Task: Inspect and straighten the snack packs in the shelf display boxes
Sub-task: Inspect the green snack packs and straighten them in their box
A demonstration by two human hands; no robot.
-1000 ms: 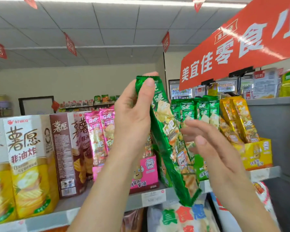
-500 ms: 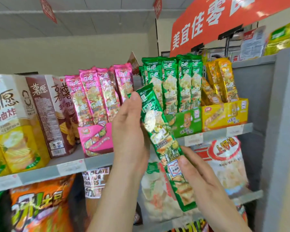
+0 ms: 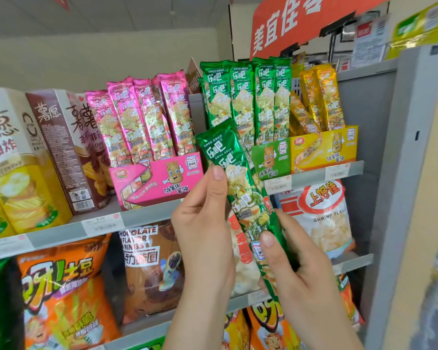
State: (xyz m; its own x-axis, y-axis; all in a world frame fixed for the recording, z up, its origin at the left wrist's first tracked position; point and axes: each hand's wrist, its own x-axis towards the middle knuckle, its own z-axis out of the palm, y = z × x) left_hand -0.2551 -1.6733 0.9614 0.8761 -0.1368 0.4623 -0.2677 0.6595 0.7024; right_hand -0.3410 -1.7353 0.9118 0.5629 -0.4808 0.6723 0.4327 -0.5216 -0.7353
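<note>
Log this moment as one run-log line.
step: inspect | held: green snack pack, tilted, out of box | left hand: grips upper part | right hand: grips lower part | green display box: other packs upright

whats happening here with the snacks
A person holds one long green snack pack tilted in front of the shelf. The left hand grips its upper half, thumb on the front; the right hand pinches its lower half. It is out of the green display box, where the other green packs stand upright between the pink display box and yellow display box.
</note>
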